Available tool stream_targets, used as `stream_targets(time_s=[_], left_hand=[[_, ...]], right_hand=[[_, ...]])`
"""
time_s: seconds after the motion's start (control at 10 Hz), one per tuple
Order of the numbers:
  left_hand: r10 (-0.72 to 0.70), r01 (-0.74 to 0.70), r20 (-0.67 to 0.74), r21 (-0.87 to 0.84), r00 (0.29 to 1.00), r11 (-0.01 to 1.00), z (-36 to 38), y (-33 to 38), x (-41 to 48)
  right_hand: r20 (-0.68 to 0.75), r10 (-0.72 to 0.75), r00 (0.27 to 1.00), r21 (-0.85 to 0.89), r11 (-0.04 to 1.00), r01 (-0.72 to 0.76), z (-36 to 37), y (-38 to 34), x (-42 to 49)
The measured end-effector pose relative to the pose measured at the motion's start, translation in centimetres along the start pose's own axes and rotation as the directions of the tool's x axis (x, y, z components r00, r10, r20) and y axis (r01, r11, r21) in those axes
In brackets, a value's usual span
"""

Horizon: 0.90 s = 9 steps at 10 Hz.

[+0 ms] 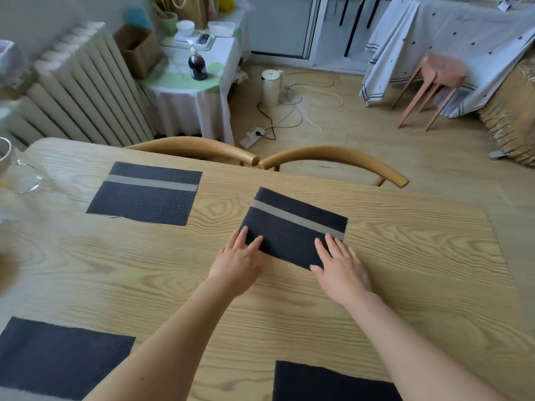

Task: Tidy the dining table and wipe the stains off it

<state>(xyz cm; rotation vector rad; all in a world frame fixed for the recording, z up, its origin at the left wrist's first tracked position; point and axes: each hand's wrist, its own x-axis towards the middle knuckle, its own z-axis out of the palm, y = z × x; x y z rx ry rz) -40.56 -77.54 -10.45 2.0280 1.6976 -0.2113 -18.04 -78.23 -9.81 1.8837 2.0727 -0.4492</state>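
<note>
A dark placemat with a grey stripe (pixel 292 224) lies askew on the wooden dining table (pixel 405 241), at the far right. My left hand (pixel 238 263) rests flat on its near left corner, fingers spread. My right hand (pixel 340 267) lies flat on its near right corner, fingers apart. Neither hand grips anything. A second striped placemat (pixel 144 193) lies straight at the far left. Two more dark placemats sit at the near edge, one at the left (pixel 58 357) and one at the right (pixel 327 383), partly under my right forearm.
Two wooden chair backs (pixel 202 149) (pixel 341 159) stand at the table's far edge. Glassware (pixel 26 175) sits at the table's far left. Beyond are a radiator (pixel 86 82), a small side table with a bottle (pixel 197 63), floor cables and a pink stool (pixel 434 82).
</note>
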Motion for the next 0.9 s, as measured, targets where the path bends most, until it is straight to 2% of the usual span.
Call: stream_targets(time_s=[0.1,0.2,0.3,0.4,0.7,0.9], left_hand=[[0.065,-0.067,0.045,0.054,0.997,0.996,-0.5,2.1,1.9],[0.127,-0.129,0.022,0.127,0.992,0.983,-0.8,4.8,3.4],[0.18,-0.177,-0.029,0.084,0.983,0.981,-1.0,7.0,4.4],[0.173,-0.169,-0.046,0.071,0.984,0.983,-0.6,8.4,5.3],[0.128,-0.119,-0.036,0.193,0.991,0.974,1.2,9.9,3.8],[0.153,-0.151,0.001,0.165,0.988,0.975,0.2,10.0,3.5]], right_hand=[[0.036,0.066,0.997,-0.036,0.997,-0.064,-1.2,4.3,1.5],[0.034,0.148,0.988,-0.068,0.987,-0.146,-1.9,7.2,2.5],[-0.005,0.214,0.977,-0.034,0.976,-0.214,-2.0,8.0,3.0],[-0.015,0.205,0.979,0.018,0.979,-0.205,-1.5,8.4,2.7],[0.025,0.096,0.995,0.111,0.989,-0.098,-1.5,11.0,2.2],[-0.026,0.1,0.995,0.151,0.984,-0.095,-0.2,11.1,1.4]])
